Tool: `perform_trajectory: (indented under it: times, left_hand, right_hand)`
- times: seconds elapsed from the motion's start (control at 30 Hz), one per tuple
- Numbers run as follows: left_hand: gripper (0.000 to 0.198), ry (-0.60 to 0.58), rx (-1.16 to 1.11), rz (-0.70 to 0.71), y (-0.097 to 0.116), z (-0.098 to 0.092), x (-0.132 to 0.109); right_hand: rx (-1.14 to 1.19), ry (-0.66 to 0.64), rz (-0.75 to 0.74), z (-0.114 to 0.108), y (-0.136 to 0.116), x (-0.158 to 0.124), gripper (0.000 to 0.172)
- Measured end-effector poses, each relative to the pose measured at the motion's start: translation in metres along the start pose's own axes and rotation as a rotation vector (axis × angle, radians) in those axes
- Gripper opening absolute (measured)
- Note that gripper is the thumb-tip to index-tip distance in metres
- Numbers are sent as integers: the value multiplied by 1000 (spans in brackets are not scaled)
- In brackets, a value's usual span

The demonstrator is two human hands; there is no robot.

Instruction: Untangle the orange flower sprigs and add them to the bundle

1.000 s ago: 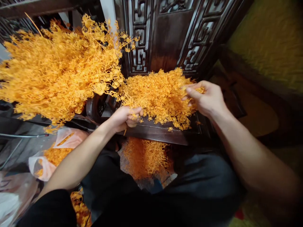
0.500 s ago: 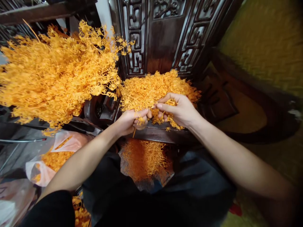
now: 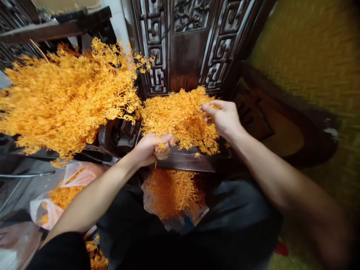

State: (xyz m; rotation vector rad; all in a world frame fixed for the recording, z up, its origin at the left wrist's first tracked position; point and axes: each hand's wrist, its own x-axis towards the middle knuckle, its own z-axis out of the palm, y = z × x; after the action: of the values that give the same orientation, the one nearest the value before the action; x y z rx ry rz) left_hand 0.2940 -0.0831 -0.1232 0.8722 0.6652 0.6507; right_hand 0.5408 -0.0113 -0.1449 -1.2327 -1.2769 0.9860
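My left hand [image 3: 149, 150] is closed around a small orange plastic-looking flower sprig [image 3: 160, 147]. Its thin stem pokes out below the fist. A pile of the same orange sprigs [image 3: 180, 112] lies on a dark wooden seat [image 3: 185, 162], just beyond that hand. Over the right end of the pile, my right hand [image 3: 226, 117] has thumb and fingers drawn together. Whatever may be between those fingertips is too small to make out. The two hands are apart.
To the left, a big heap of orange sprigs [image 3: 70, 97] rests against dark furniture. Below it sits a plastic bag [image 3: 87, 170] with orange pieces. More orange stems [image 3: 174, 191] lie beneath the seat edge. A carved wooden back [image 3: 188, 56] rises behind the pile.
My right hand has moved away to the right from my left hand, toward the pile's right end. The left hand keeps its hold on the sprig. The view has shifted slightly.
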Motion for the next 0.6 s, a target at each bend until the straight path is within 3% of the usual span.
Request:
perform_trajectory:
  times: [0.1,0.23,0.33,0.43,0.53,0.6]
  left_hand:
    - [38,179,110,96,-2,-4,1]
    - [45,387,270,236,-20,-5,18]
    - [41,400,385,346,-33,-1,28]
    - [39,386,417,310,-33,4,26]
    - [41,291,238,163,-22,6,14]
    - [40,209,117,108,-13,4,5]
  right_hand:
    - [96,-64,108,-8,3,-4,34]
    - [102,-323,167,15,-8,-38,43]
    - [72,-392,188,36,-21,-56,46]
    - [-37,-406,23,40,-29,-55,35]
    - [-231,-261,-192,18,-20,-33,29]
    - [-306,-41,-154,-4,-2,-10,28]
